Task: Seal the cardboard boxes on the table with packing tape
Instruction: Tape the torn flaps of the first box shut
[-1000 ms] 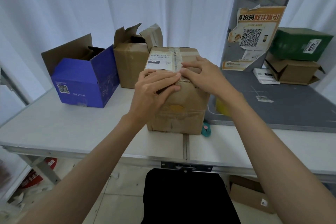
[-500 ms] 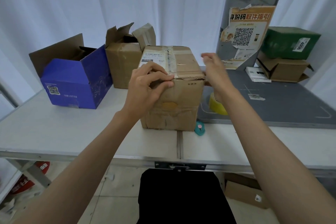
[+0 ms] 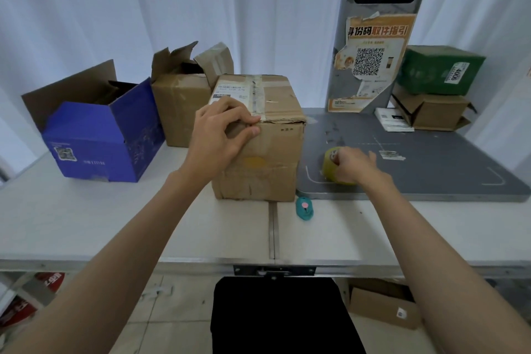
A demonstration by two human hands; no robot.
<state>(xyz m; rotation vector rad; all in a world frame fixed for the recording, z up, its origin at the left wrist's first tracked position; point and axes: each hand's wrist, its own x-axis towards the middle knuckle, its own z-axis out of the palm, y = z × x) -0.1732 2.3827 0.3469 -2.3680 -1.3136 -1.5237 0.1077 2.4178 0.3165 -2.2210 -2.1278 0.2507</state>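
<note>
A brown cardboard box (image 3: 270, 149) with a shipping label and clear tape along its top seam stands in the middle of the white table (image 3: 86, 224). My left hand (image 3: 221, 135) presses on its front top edge, fingers curled over the tape end. A yellowish roll of packing tape (image 3: 329, 162) lies on the grey mat (image 3: 431, 164) to the right of the box. My right hand (image 3: 355, 165) rests on the roll with fingers closing around it. An open blue box (image 3: 97, 138) and an open brown box (image 3: 181, 106) stand at the left behind.
A small teal cutter (image 3: 304, 207) lies on the table by the box's front right corner. A green box (image 3: 439, 70) sits on a brown box (image 3: 434, 112) at the back right, beside a grey post with a QR poster (image 3: 370, 60).
My right hand left the box top, swung down to the right and landed on the tape roll. My left hand stayed on the box's front top edge.
</note>
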